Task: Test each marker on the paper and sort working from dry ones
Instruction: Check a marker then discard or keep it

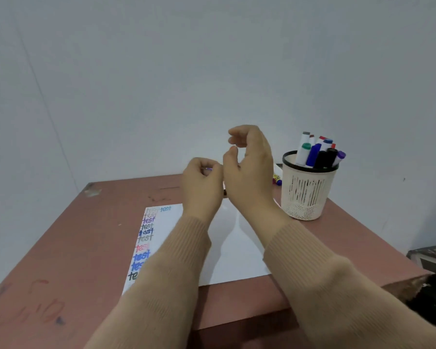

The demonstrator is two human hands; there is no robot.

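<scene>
A white paper [237, 250] lies on the reddish-brown table [68, 250], with the word "test" written down its left edge in several colours. My left hand [202, 183] is raised above the paper's far edge, its fingers curled round a marker [208, 169]; only a small purple bit shows at the fingertips, and a dark end pokes out below, between the hands. My right hand [249, 167] hovers just right of it, with fingers loosely curved, thumb apart and nothing visible in it. A cream mesh cup [307, 197] at the right holds several markers [315, 153].
Behind the cup's left side, markers [277, 178] lie on the table, partly hidden by my right hand. A pale wall rises behind the table. A dark object [432, 258] sits off the table's right edge. Ink scribbles mark the tabletop at front left.
</scene>
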